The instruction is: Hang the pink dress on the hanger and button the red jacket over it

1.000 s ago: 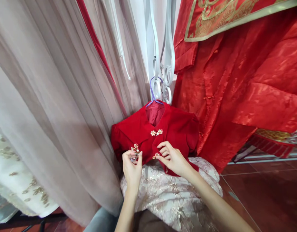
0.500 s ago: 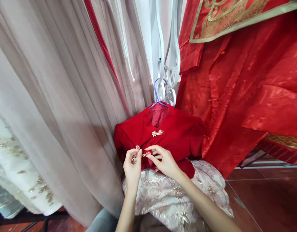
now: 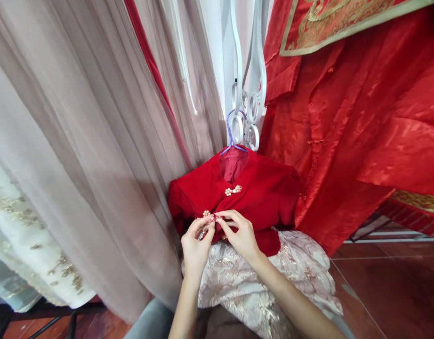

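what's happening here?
Someone is working on the front of a red jacket on a purple hanger. The left hand and right hand meet at its front edges, fingertips pinched together. Just above them, the upper flower clasp is joined. Fingers hide whether the fastening between them is closed. Below lies a pale patterned cloth.

Yeah, no text I can read anywhere, sorry. I can't make out a brand, tag, number or sign on the red jacket (image 3: pixel 262 197) in front of me, its purple hanger (image 3: pixel 231 140), or the pale patterned fabric (image 3: pixel 252 282) below it. The gold-patterned panel (image 3: pixel 340 26) at upper right looks purely decorative, but it's cut off at the edge, so I can't swear to that.
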Demonstrator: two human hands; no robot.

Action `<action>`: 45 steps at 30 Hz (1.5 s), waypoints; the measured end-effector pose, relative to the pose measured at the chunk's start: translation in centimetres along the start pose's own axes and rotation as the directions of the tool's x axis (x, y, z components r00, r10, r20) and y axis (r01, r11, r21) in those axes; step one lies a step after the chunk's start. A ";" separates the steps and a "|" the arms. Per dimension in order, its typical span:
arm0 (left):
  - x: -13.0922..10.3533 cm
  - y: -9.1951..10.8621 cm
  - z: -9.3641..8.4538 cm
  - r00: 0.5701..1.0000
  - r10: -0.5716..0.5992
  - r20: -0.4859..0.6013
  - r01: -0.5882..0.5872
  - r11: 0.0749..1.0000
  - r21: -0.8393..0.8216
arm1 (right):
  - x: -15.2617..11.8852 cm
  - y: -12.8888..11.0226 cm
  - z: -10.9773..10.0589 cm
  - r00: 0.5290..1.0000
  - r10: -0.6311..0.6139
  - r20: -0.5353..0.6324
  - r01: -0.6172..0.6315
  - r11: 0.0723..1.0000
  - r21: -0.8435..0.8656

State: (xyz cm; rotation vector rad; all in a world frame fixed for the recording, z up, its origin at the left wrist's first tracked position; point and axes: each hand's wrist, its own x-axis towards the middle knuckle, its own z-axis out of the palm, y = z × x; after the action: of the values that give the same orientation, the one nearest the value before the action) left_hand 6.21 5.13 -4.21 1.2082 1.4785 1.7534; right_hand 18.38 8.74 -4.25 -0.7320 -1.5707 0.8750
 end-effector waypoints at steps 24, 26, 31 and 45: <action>0.9 1.9 -0.7 0.975 -0.132 0.177 0.113 0.987 0.113 | 0.4 1.1 -0.7 0.981 0.042 0.188 -0.051 0.998 0.044; 0.9 1.6 -0.6 0.978 -0.141 0.156 0.126 0.987 0.102 | 0.4 0.9 -0.9 0.979 0.054 0.197 -0.067 0.996 0.058; 1.1 1.0 -0.3 0.979 -0.108 0.175 0.114 0.993 -0.024 | 0.7 0.3 -1.2 0.979 0.040 0.202 -0.044 0.999 0.013; -2.4 -3.5 2.0 0.991 -0.108 0.082 0.114 0.990 -0.077 | -1.9 2.3 -3.0 0.941 0.247 0.229 -0.281 0.951 0.128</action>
State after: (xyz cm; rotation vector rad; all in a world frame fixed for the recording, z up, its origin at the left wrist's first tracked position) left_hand 8.55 4.95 -8.23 1.1177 1.3893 1.6578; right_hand 21.60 8.83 -6.95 -0.7662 -1.5864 1.2984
